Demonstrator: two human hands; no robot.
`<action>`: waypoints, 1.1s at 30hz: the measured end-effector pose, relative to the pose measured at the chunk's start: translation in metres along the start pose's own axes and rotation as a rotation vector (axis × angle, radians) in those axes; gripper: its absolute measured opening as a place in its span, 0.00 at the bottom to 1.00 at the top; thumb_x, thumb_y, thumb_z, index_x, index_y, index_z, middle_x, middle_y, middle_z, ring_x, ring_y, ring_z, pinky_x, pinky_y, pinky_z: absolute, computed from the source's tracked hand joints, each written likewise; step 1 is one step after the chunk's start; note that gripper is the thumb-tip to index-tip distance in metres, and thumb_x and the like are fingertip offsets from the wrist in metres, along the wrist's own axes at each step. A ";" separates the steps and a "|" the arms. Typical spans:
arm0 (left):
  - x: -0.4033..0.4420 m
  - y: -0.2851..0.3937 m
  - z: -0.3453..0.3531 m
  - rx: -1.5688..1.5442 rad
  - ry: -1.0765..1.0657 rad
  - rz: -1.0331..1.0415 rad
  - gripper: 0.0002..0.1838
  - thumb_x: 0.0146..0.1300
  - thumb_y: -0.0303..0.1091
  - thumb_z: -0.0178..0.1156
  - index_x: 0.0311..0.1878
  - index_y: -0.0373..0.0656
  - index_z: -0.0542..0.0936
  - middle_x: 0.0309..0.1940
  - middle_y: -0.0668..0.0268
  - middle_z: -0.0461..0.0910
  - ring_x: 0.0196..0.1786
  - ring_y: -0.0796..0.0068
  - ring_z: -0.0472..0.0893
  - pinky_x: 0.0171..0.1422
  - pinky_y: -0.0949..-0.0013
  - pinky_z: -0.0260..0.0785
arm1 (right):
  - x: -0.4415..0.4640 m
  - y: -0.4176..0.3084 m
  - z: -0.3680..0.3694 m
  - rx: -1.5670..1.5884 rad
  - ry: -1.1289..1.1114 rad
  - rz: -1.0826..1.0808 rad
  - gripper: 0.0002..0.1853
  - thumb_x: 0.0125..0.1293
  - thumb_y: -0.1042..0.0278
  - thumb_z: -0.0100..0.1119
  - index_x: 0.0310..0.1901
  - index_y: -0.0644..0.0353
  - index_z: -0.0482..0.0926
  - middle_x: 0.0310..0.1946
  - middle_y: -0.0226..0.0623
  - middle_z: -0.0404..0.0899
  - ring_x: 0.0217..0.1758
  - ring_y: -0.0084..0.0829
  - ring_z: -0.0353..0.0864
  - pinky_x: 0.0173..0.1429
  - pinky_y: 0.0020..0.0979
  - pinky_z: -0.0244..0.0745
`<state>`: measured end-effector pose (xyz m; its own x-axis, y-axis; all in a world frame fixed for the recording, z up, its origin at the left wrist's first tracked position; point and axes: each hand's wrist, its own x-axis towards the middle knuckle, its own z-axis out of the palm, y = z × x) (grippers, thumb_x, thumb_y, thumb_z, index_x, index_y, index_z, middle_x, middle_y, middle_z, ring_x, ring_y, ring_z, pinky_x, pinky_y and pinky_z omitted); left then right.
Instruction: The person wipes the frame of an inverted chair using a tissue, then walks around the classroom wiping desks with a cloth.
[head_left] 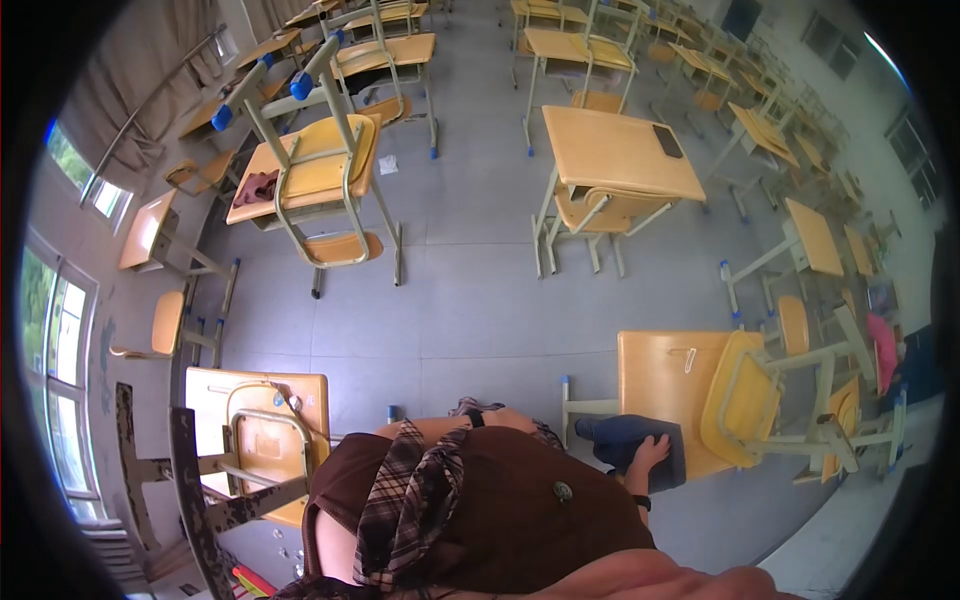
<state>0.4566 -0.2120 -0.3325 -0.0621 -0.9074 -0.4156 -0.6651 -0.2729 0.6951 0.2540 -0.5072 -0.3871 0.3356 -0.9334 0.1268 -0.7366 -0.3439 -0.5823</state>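
My right hand (652, 455) is on a dark blue cloth item (625, 440), perhaps a garment or a bag, with its fingers curled against it. This item lies over the near left corner of a wooden desk (660, 360). An upturned yellow chair (740, 400) rests on the same desk, beside a small white looped item (690, 360). My left forearm (425, 430) crosses in front of my body toward some plaid cloth (478, 405). My left hand (512, 425) is mostly behind my brown top, its fingers hidden.
At the lower left stands a desk (300, 390) with an upturned chair (268, 435) on it. Ahead, another desk (255, 180) carries an upturned chair and a dark red cloth (258, 188). A desk (610, 150) holds a dark flat object (667, 140). White litter (388, 164) lies on the grey floor.
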 end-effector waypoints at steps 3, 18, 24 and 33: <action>-0.014 -0.020 -0.008 -0.009 0.053 0.009 0.19 0.60 0.44 0.49 0.43 0.36 0.74 0.39 0.50 0.77 0.43 0.50 0.76 0.45 0.55 0.69 | -0.020 -0.045 -0.025 0.089 0.051 -0.055 0.21 0.49 0.72 0.46 0.46 0.74 0.68 0.50 0.61 0.65 0.55 0.57 0.58 0.63 0.48 0.47; -0.033 -0.088 -0.048 -0.019 0.026 0.123 0.17 0.59 0.40 0.50 0.47 0.37 0.70 0.37 0.49 0.75 0.42 0.49 0.75 0.44 0.54 0.68 | -0.035 -0.219 -0.095 0.064 0.303 -0.655 0.14 0.51 0.83 0.42 0.39 0.71 0.75 0.48 0.51 0.71 0.58 0.57 0.61 0.65 0.48 0.52; -0.066 -0.097 -0.084 -0.073 0.076 0.065 0.17 0.59 0.39 0.49 0.46 0.36 0.71 0.38 0.48 0.75 0.42 0.50 0.75 0.44 0.54 0.68 | -0.012 -0.284 -0.082 0.121 0.249 -0.794 0.16 0.49 0.83 0.44 0.39 0.70 0.77 0.49 0.49 0.71 0.62 0.58 0.58 0.67 0.49 0.46; -0.091 -0.086 -0.191 -0.299 0.133 -0.453 0.21 0.61 0.41 0.47 0.55 0.43 0.71 0.46 0.50 0.75 0.51 0.54 0.74 0.55 0.58 0.65 | 0.078 -0.351 0.019 0.342 0.096 -0.904 0.06 0.44 0.85 0.48 0.24 0.70 0.74 0.39 0.44 0.75 0.52 0.53 0.67 0.61 0.45 0.57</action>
<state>0.6613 -0.1666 -0.2424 0.2882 -0.7054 -0.6476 -0.3619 -0.7064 0.6083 0.5496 -0.4578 -0.1881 0.6306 -0.3412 0.6971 -0.0091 -0.9014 -0.4329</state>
